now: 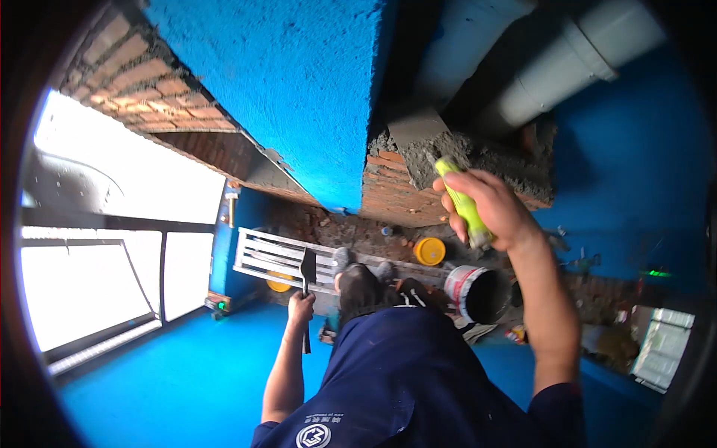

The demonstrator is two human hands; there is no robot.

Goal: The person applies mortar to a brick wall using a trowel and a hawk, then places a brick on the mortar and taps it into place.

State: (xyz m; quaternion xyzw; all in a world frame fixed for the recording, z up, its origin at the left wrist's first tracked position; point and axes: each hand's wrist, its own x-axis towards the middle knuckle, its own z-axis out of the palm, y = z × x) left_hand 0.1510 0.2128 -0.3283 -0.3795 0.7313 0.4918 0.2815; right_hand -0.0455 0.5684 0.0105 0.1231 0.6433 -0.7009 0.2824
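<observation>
Navy shirt spans lower middle. Right hand clenched around yellow-green-handled tool at mortar-covered brick ledge; left hand grips black flat-bladed tool, blade against slatted bench.

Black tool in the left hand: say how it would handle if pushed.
The black tool is probably stiff: its handle runs straight through the left grip. It may tip forward, as its wide blade lies beyond that grip.

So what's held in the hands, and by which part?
The left hand holds a dark, flat-headed tool by its shaft; the right hand grips a second tool by its lime-green handle.
</observation>
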